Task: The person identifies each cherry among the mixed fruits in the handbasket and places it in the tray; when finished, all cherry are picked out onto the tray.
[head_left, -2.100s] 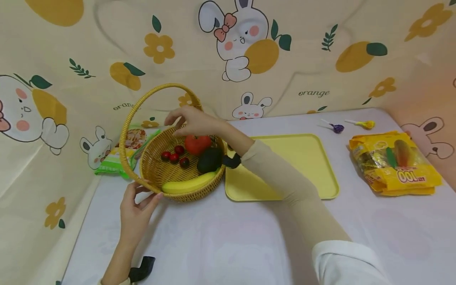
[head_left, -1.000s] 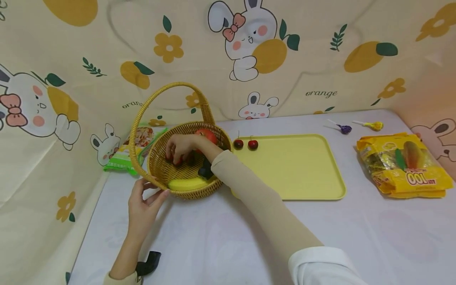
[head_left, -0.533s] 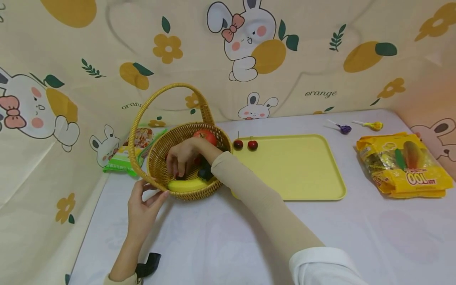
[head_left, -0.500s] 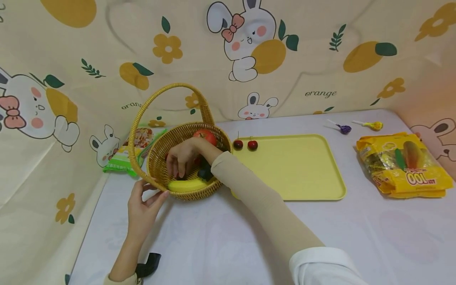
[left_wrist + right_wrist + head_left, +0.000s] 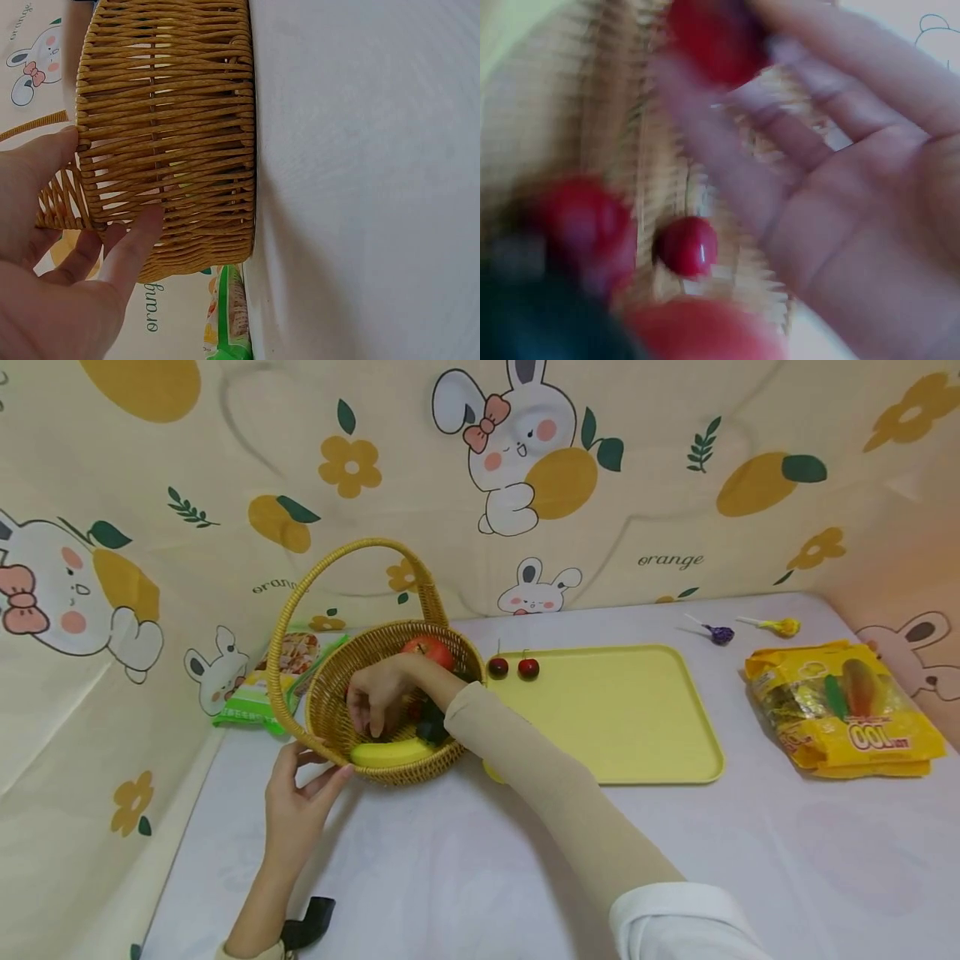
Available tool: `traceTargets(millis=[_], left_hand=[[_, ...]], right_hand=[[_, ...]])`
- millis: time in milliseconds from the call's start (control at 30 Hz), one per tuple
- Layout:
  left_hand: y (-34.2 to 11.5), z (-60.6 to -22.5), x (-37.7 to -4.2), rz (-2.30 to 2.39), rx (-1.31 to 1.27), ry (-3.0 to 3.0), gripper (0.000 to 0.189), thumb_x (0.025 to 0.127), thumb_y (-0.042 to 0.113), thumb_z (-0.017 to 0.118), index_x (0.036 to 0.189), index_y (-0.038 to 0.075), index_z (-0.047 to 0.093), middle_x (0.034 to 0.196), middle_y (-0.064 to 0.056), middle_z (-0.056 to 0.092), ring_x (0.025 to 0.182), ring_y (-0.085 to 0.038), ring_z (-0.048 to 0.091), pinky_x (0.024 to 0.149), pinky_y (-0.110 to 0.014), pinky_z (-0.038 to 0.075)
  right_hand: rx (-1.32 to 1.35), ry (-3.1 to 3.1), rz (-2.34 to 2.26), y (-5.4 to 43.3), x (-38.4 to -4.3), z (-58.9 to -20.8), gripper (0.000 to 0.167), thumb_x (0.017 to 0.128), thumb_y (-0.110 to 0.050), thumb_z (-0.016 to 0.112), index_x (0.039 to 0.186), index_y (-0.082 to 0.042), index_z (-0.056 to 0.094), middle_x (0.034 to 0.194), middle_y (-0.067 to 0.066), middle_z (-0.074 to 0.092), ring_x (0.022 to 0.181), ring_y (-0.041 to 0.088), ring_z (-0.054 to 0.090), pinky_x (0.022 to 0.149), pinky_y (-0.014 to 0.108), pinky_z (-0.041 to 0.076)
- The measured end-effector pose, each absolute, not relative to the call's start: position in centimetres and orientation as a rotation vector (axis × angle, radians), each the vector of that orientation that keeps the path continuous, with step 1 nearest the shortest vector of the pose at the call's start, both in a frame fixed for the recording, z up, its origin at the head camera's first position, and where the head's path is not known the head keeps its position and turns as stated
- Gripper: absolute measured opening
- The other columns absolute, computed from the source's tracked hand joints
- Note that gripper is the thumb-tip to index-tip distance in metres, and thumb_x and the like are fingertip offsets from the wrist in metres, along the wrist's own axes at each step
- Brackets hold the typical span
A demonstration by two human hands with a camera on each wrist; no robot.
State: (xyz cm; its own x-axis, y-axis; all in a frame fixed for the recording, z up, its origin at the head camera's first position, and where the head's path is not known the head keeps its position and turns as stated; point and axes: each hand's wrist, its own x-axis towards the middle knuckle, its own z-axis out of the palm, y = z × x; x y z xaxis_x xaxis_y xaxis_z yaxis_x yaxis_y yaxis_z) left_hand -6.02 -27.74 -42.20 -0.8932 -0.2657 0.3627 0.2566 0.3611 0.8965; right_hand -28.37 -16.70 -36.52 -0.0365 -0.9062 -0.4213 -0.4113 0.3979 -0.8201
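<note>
My left hand (image 5: 296, 810) pinches the rim of the wicker basket (image 5: 165, 135) by the foot of its handle, thumb on the rim and a finger on the outer wall. Inside the basket, my right hand (image 5: 382, 689) points down and pinches a dark red cherry (image 5: 720, 41) in its fingertips, blurred in the right wrist view. Another cherry (image 5: 688, 246) lies on the woven bottom. A banana (image 5: 390, 753) rests along the near wall and a red round fruit (image 5: 431, 649) at the back. A dark green fruit (image 5: 540, 322) is mostly hidden by my right wrist in the head view.
Right of the basket lies a yellow tray (image 5: 600, 718), with two cherries (image 5: 528, 669) at its far left corner. Beyond it are two lollipops (image 5: 720, 634) and a yellow snack bag (image 5: 847, 710). A green package (image 5: 255, 702) sits behind the basket's left side.
My right hand has gone from above the basket down among the fruit, then slightly toward the banana. Two cherries on the tray have come into view. My left hand keeps its grip on the rim.
</note>
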Motion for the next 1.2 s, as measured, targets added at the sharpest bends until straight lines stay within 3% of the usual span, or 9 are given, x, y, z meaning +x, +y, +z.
traceTargets(millis=[133, 333, 467, 600, 833, 967, 1200], left_hand=[[-27.7, -42.3, -6.0, -1.530, -0.010, -2.175, 0.052, 0.081, -0.017, 0.072, 0.126, -0.011, 0.049, 0.120, -0.019, 0.051, 0.107, -0.022, 0.055, 0.084, -0.019, 0.059], [-27.9, -42.3, -6.1, -1.505, -0.028, -2.181, 0.052, 0.080, -0.017, 0.073, 0.126, -0.010, 0.050, 0.119, -0.019, 0.052, 0.107, -0.020, 0.056, 0.084, -0.019, 0.059], [-27.8, -42.4, -6.2, -1.507, -0.020, -2.179, 0.051, 0.080, -0.017, 0.073, 0.125, -0.009, 0.050, 0.119, -0.019, 0.052, 0.107, -0.020, 0.056, 0.084, -0.019, 0.059], [-27.7, -42.3, -6.1, -1.515, -0.004, -2.172, 0.051, 0.080, -0.017, 0.073, 0.124, -0.010, 0.050, 0.118, -0.019, 0.051, 0.107, -0.021, 0.055, 0.084, -0.020, 0.059], [-27.7, -42.3, -6.0, -1.491, -0.027, -2.175, 0.051, 0.079, -0.019, 0.073, 0.124, -0.010, 0.050, 0.118, -0.018, 0.052, 0.107, -0.021, 0.055, 0.084, -0.019, 0.059], [-27.7, -42.2, -6.0, -1.489, -0.043, -2.172, 0.049, 0.080, -0.019, 0.073, 0.123, -0.010, 0.051, 0.118, -0.019, 0.052, 0.107, -0.023, 0.055, 0.084, -0.019, 0.059], [-27.9, -42.5, -6.1, -1.494, -0.051, -2.157, 0.050, 0.078, -0.021, 0.073, 0.121, -0.010, 0.051, 0.117, -0.021, 0.051, 0.107, -0.024, 0.054, 0.083, -0.020, 0.059]], right_hand=[[-1.339, 1.593, -0.796, -15.3, -28.7, -35.1, 0.026, 0.084, 0.009, 0.073, 0.109, 0.004, 0.069, 0.101, 0.013, 0.067, 0.090, 0.019, 0.061, 0.079, 0.029, 0.059], [-1.482, 1.617, -1.094, -9.6, -29.8, -32.3, 0.028, 0.086, 0.004, 0.074, 0.113, 0.006, 0.066, 0.114, 0.021, 0.065, 0.103, 0.023, 0.062, 0.096, 0.035, 0.055], [-1.463, 1.810, -1.155, -3.8, -30.5, -32.1, 0.028, 0.092, -0.005, 0.071, 0.118, 0.004, 0.067, 0.117, 0.016, 0.066, 0.106, 0.021, 0.060, 0.101, 0.037, 0.052], [-1.362, 2.035, -1.155, 2.3, -31.0, -32.9, 0.024, 0.094, -0.010, 0.068, 0.116, -0.001, 0.071, 0.111, 0.007, 0.068, 0.102, 0.019, 0.061, 0.099, 0.037, 0.053], [-1.189, 2.292, -1.248, 10.4, -31.5, -35.6, 0.020, 0.093, -0.004, 0.069, 0.112, 0.000, 0.071, 0.108, 0.012, 0.070, 0.098, 0.025, 0.064, 0.082, 0.030, 0.060], [-1.099, 2.324, -1.312, 12.1, -31.9, -37.6, 0.019, 0.090, 0.006, 0.068, 0.109, 0.004, 0.070, 0.108, 0.016, 0.067, 0.097, 0.029, 0.062, 0.081, 0.026, 0.060], [-1.066, 2.325, -1.346, 12.3, -32.7, -39.8, 0.022, 0.084, 0.019, 0.064, 0.105, 0.010, 0.065, 0.106, 0.021, 0.058, 0.096, 0.031, 0.055, 0.086, 0.036, 0.061]])
